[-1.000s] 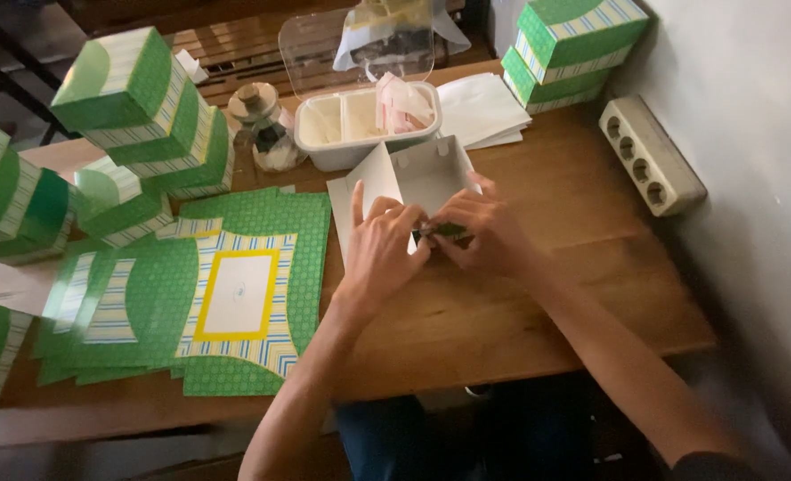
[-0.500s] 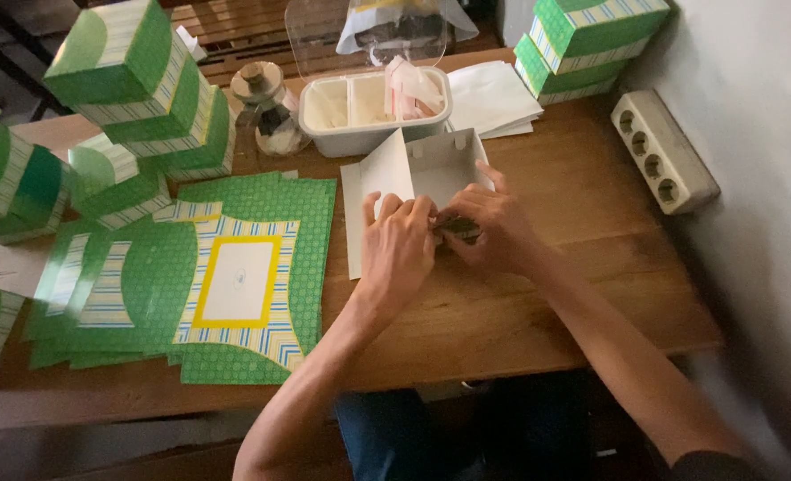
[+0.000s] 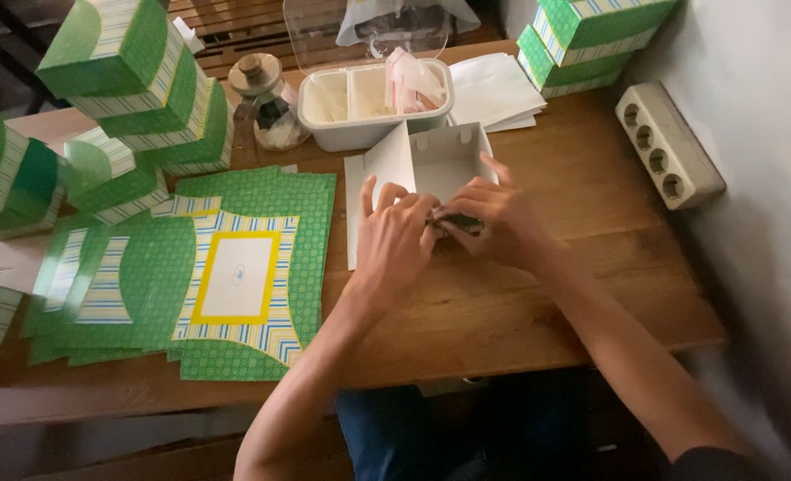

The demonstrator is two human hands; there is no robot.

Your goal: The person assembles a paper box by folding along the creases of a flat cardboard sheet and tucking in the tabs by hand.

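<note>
**Both hands pinching near wall of half-folded box**

Nearest the camera, two bare forearms reach up from 6 o'clock over the table (image 3: 520, 312). The left hand (image 3: 395, 245) and right hand (image 3: 493, 218) meet at the centre, fingers pressed together on the near wall of the box (image 3: 440, 160), a white-lined carton standing open with its far and left flaps raised. A strip of green print shows between the fingertips; whether they grip a tab or only a fold cannot be told.

At 9 o'clock of the hands lies a fanned stack of flat blanks (image 3: 235, 276), green with a yellow-framed white panel, touching the box's left flap edge.

At 12 o'clock stands a white tub (image 3: 360, 120) with two compartments, pink material in the right one. A small jar (image 3: 266, 111) sits just left of it; white sheets (image 3: 498, 85) lie just right.

At 10 o'clock finished boxes (image 3: 137, 80) are stacked. More sit at 1 o'clock (image 3: 591, 36). A socket strip (image 3: 667, 142) rests at 3 o'clock, against the wall.

Risks, as judged:
- Uneven pinch pressure could crease the wall off its score line or tear the tab.
- The raised left flap is unsupported; it may fall inward and spoil the fold.
- A left elbow sweep could scatter the blanks.
</note>
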